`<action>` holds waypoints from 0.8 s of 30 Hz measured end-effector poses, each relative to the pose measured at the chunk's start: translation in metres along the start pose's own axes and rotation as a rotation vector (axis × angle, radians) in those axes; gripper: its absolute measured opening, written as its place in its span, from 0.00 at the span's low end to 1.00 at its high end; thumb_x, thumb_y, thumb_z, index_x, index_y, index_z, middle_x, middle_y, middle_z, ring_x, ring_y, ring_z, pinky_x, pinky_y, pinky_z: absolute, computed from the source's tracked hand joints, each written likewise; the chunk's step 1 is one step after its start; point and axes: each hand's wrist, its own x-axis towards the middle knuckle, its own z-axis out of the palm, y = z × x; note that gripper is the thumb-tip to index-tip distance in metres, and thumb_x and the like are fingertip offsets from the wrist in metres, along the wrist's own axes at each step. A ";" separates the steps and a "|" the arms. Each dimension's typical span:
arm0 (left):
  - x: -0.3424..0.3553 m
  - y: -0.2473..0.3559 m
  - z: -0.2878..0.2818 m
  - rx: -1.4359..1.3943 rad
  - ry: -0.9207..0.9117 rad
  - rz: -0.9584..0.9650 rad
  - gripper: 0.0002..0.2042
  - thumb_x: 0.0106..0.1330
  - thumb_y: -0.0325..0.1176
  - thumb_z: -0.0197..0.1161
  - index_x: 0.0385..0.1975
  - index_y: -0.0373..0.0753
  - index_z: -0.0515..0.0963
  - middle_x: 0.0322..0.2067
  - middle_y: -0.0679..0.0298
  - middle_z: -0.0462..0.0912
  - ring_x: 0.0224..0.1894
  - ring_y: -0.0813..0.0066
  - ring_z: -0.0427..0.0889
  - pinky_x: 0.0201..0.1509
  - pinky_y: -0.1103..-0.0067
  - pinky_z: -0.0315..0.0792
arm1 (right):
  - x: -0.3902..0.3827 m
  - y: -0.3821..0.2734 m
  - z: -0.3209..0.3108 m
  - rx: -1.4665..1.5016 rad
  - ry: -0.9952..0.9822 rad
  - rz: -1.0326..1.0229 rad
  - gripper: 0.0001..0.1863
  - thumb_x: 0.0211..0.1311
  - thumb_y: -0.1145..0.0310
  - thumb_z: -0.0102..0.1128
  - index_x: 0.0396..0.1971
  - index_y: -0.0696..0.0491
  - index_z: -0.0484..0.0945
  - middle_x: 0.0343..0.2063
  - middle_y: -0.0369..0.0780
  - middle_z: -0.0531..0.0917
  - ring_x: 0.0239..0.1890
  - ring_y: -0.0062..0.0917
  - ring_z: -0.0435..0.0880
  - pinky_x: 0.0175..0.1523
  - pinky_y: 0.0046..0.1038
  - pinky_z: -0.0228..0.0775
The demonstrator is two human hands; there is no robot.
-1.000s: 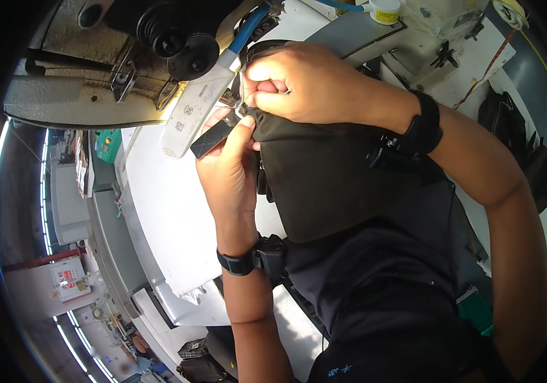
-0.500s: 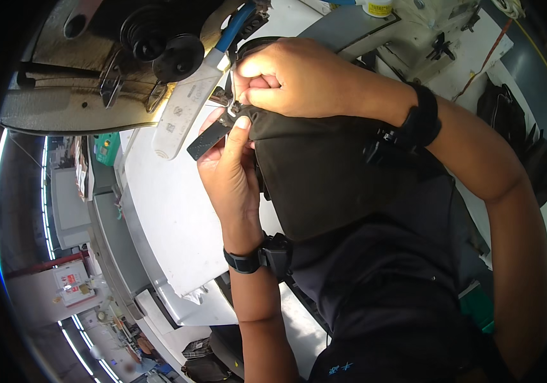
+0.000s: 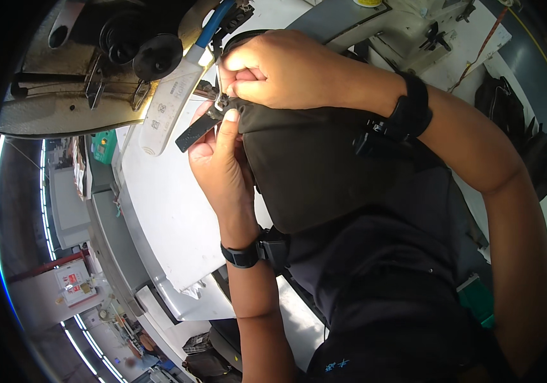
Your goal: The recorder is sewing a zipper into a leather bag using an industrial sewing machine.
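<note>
A dark olive-black fabric piece, apparently a bag (image 3: pixel 324 169), spreads from the sewing machine's needle area back against my torso. My left hand (image 3: pixel 221 163) grips its left edge from below, thumb pressed on top beside the presser foot (image 3: pixel 222 102). A short flat black tab (image 3: pixel 195 133) juts out over the left fingers. My right hand (image 3: pixel 280 69) has its fingers curled in at the top edge of the fabric, just right of the needle area. What its fingertips pinch is hidden. Both wrists wear black bands with small devices.
The sewing machine head (image 3: pixel 63 105) with black round dials looms at upper left, a lamp-lit pale arm (image 3: pixel 168 108) beside it. A white table (image 3: pixel 165 210) lies below. Another machine (image 3: pixel 413 41) stands at upper right. Dark bags (image 3: pixel 509 121) lie at far right.
The whole view has shifted slightly, so machine, hands and fabric all appear a little further left and up. Both hands keep the same hold on the fabric.
</note>
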 end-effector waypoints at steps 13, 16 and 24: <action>0.004 -0.002 -0.001 0.027 -0.002 -0.026 0.23 0.70 0.24 0.69 0.63 0.31 0.72 0.42 0.67 0.83 0.33 0.88 0.74 0.38 0.89 0.68 | -0.002 0.002 0.000 -0.008 0.027 0.013 0.06 0.58 0.66 0.58 0.26 0.50 0.82 0.21 0.38 0.82 0.30 0.37 0.85 0.39 0.41 0.74; 0.006 -0.004 -0.002 0.038 -0.025 -0.035 0.22 0.70 0.24 0.69 0.62 0.31 0.73 0.40 0.68 0.82 0.33 0.88 0.74 0.39 0.89 0.69 | -0.003 0.005 -0.002 0.005 0.049 -0.009 0.06 0.58 0.67 0.58 0.28 0.49 0.82 0.22 0.39 0.83 0.32 0.38 0.85 0.40 0.41 0.74; -0.002 -0.015 -0.008 -0.117 0.136 -0.024 0.10 0.75 0.32 0.67 0.48 0.34 0.80 0.32 0.70 0.79 0.29 0.88 0.73 0.34 0.89 0.68 | -0.083 -0.010 -0.120 -0.775 0.535 -0.470 0.10 0.66 0.74 0.68 0.46 0.54 0.86 0.44 0.39 0.88 0.49 0.33 0.84 0.57 0.34 0.72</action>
